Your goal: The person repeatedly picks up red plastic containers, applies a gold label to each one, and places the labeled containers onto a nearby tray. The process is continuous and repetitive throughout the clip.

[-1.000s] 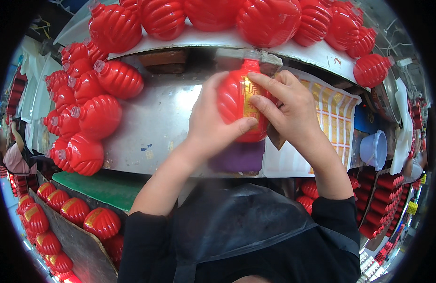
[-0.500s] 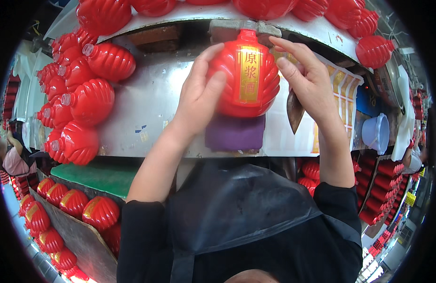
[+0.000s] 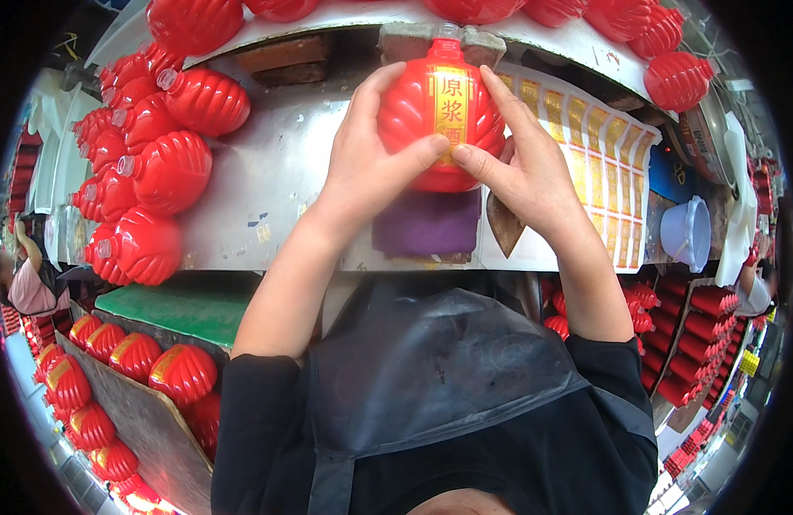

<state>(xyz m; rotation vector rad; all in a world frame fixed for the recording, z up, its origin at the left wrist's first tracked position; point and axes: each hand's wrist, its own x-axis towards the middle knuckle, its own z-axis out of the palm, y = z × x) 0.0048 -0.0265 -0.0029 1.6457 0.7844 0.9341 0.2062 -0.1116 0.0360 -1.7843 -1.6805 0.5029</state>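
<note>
Item: ribbed red plastic btl. [image 3: 401, 112], qty 1. Loc.: ctr. of metal worktop [image 3: 276, 180], on its back, neck pointing away to grey block [image 3: 405, 43], base end at purple cloth pad [image 3: 422, 227]; base contact w/ pad can't be told.

Fitted: gold label w/ red print [image 3: 450, 90], lengthwise on upper face, approx. straight w/ neck.

L hand [image 3: 362, 163]: clasped round L flank, thumb on label's lower part.
R hand [image 3: 534, 167]: clasped on R flank, thumb beside L thumb. Pointed brown tool [image 3: 505, 227] juts out below palm; its grip is hidden.

Adjacent: sheet of gold labels [image 3: 615, 184], R side, partly under R forearm; unlabelled red btls. [image 3: 173, 172], L side; pale blue basin [image 3: 687, 233], far R.

Handling notes (judgement): keep flanks held evenly so btl. doesn't roll; press thumbs flat, firm but light, midline outward, esp. lower corners; avoid skewing label or denting thin wall; keep tool tip clear of btl. & sheet.
</note>
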